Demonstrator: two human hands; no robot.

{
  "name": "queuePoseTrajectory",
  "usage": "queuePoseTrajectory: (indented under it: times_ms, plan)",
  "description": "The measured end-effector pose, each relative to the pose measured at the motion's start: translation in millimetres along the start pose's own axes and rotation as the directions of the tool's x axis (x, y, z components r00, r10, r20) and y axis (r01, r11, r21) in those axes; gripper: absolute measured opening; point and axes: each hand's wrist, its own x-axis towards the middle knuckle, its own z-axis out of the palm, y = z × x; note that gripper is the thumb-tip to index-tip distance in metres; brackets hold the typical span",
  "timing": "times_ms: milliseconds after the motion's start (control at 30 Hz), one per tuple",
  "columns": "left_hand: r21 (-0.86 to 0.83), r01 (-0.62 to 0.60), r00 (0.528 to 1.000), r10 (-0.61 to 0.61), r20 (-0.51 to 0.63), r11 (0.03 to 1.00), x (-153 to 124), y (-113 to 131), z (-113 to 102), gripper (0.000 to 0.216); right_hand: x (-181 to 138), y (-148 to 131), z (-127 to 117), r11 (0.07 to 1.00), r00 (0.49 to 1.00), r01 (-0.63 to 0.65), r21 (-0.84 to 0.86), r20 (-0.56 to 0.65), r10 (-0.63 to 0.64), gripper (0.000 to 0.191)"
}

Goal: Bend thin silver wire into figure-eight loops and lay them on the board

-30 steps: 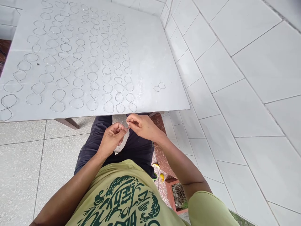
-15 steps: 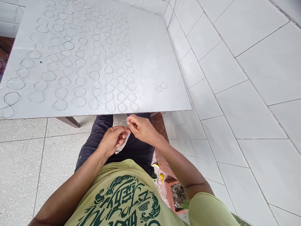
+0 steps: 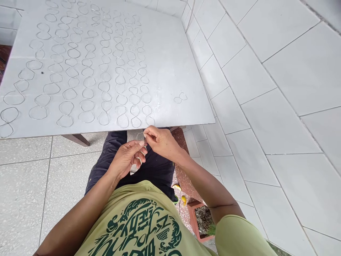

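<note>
A thin piece of wire [image 3: 138, 134] curves up in a loop between my two hands, just off the near edge of the table. My left hand [image 3: 130, 156] pinches it between thumb and forefinger, the other fingers curled loosely below. Thumb and forefinger of my right hand [image 3: 161, 141] grip the wire from the other side, close to the left fingertips. The part of the wire inside the fingers is hidden. On the white tabletop [image 3: 170, 53] lie rows of figure-eight wire pieces [image 3: 135, 116], and a smaller figure-eight wire [image 3: 180, 97] sits apart at the right.
White tiled wall [image 3: 255, 89] runs along the right side of the table. A wooden table leg [image 3: 77, 139] shows below the near edge. At the lower right are a planter [image 3: 195, 220] with soil and a yellow object [image 3: 183, 200] on the floor.
My left thumb has shifted along the wire and the left fingers have spread a little. My right hand has risen slightly and still pinches the wire. The view has drifted a little.
</note>
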Motion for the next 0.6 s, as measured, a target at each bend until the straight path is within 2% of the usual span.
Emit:
queuePoseTrajectory:
  times_ms: [133,233,333,467,600]
  plan:
    - [0.121,-0.143,0.989,0.147,-0.028,0.982,-7.7,1.8,-5.1,0.050,4.7,-2.0,-14.6,1.000,1.000,-0.019,0.024,0.019,0.019,0.013]
    - [0.224,-0.239,0.964,0.259,-0.065,0.945,-12.9,0.7,-7.8,0.046,8.4,-0.7,-23.7,0.999,0.999,-0.023,0.027,0.037,0.022,0.014]
    - [0.250,-0.277,0.951,0.302,-0.064,0.928,-14.6,-0.7,-8.2,0.040,11.7,1.2,-28.3,1.000,0.999,-0.016,0.000,0.051,0.016,0.015]
    - [0.141,-0.257,0.961,0.268,-0.062,0.956,-13.1,1.3,-6.5,0.037,14.0,2.7,-26.4,0.995,0.998,0.061,-0.076,0.035,-0.058,0.016]
    - [-0.080,-0.099,0.995,0.098,-0.024,0.992,-12.0,6.1,-4.6,0.035,12.4,3.9,-20.6,0.981,0.990,0.139,-0.131,-0.016,-0.142,0.017]
